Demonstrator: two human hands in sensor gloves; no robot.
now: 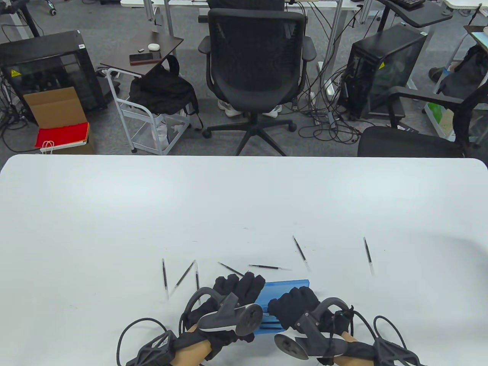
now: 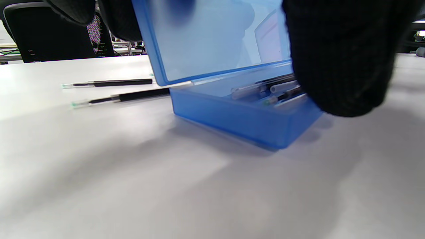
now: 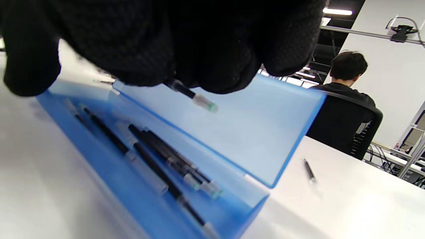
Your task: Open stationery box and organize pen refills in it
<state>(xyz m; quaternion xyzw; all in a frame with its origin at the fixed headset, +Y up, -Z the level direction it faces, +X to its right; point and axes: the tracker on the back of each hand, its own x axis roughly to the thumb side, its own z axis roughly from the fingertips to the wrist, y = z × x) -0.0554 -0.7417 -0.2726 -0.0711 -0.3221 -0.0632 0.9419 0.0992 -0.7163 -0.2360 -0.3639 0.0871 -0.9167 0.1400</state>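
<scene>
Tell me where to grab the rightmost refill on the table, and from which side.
Pinch the refill at mid-length, on its dark barrel, from straight above with the right hand. It lies flat and alone on the table, pointing nearly away, so fingers fit on its left and right sides.

Translucent blue stationery box (image 1: 284, 289) stands open at the table's near edge, its lid (image 3: 232, 132) raised upright behind the tray. Several black pen refills (image 3: 156, 156) lie lengthwise inside the tray. Seven more refills (image 1: 268, 267) lie scattered on the tabletop beyond the box.
</scene>
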